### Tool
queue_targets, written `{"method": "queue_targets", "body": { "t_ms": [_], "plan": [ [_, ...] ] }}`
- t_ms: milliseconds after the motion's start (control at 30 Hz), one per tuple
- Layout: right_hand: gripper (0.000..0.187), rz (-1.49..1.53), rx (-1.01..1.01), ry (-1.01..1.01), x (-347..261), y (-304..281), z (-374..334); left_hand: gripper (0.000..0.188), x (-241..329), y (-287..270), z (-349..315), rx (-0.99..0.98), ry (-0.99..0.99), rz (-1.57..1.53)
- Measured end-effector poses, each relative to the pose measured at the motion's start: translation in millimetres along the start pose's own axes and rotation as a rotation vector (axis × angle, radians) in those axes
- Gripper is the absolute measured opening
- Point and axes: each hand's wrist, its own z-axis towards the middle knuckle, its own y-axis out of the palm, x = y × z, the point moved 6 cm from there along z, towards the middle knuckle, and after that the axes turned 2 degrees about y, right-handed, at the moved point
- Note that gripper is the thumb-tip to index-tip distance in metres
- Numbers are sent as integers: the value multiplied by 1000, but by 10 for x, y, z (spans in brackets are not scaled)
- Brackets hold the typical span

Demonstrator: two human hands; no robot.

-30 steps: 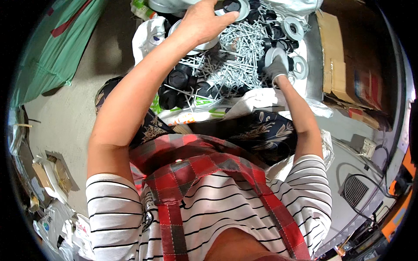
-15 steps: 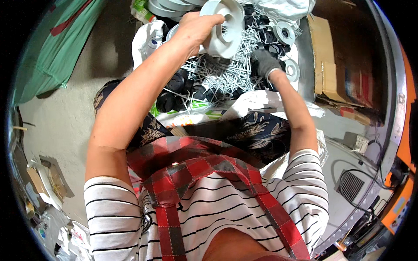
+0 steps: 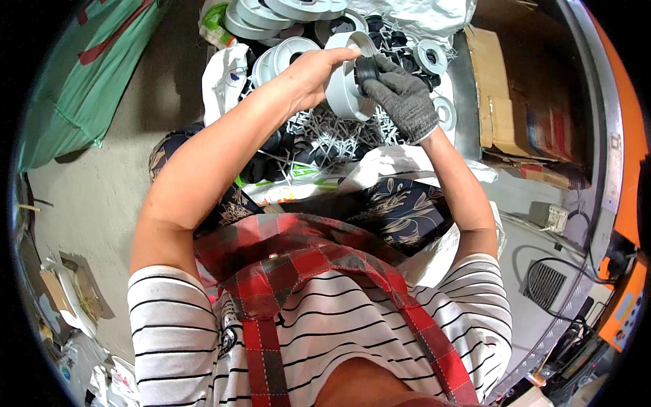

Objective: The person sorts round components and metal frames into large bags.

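My bare left hand [image 3: 314, 76] grips a light grey round plastic part [image 3: 343, 102], a wide ring with a hollow middle, held above the pile. In my right hand [image 3: 407, 105], which wears a dark grey knit glove, is a black ribbed plastic cap [image 3: 367, 70]. The cap is tilted up against the opening of the grey part; how deep it sits I cannot tell. Beneath both hands lies a heap of thin light grey plastic sticks [image 3: 332, 139] mixed with black round pieces. Beside my left hand is another grey round part [image 3: 293, 53].
Several grey round parts [image 3: 251, 17] are stacked at the far side. White plastic sacking [image 3: 400, 159] lines the heap's near edge. Flattened cardboard [image 3: 491, 95] stands on the right, and a green cloth [image 3: 88, 88] hangs at left. A grey machine housing with a vent [image 3: 546, 285] is at lower right.
My right hand has come up out of the heap toward the left, with the black cap now in its fingers. My left hand has lowered and turned the grey part toward it.
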Motion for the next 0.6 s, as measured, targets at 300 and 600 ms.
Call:
{"method": "queue_targets", "body": {
  "t_ms": [300, 600],
  "plan": [
    [73, -49, -140, 199, -286, -186, 86, 39, 19, 43, -66, -161, -22, 178],
    [71, 256, -160, 308, -214, -56, 51, 41, 13, 73, -86, -206, 26, 169]
  ]
}}
